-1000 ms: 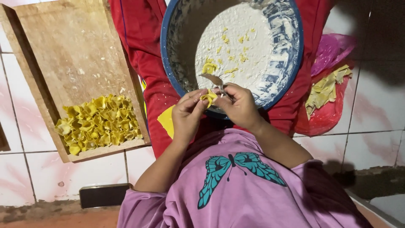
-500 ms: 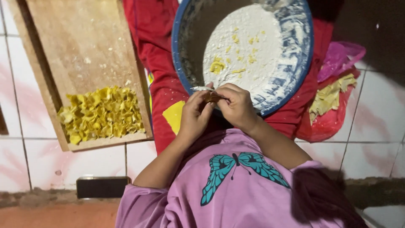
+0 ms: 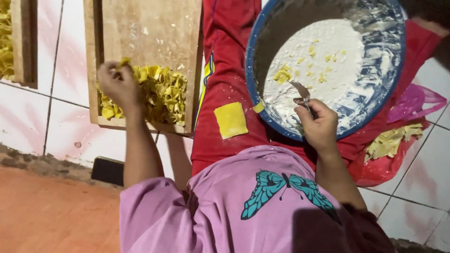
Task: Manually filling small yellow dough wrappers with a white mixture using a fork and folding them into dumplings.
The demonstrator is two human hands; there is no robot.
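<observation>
While over the tray's (image 3: pixel 140 28) heap, left hand (image 3: pixel 117 84) near its edge.

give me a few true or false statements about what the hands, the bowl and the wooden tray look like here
1. The left hand is over the wooden tray, at the pile of folded yellow pieces. True.
2. The right hand holds a knife. False: it holds a fork, tines pointing into the bowl.
3. The blue-rimmed bowl is full of water. False: it holds a white floury layer with small yellow bits on it.
4. A flat yellow square lies on the red cloth beside the bowl. True.
5. The two hands are touching each other. False: they are well apart, one at the tray and one at the bowl.
</observation>
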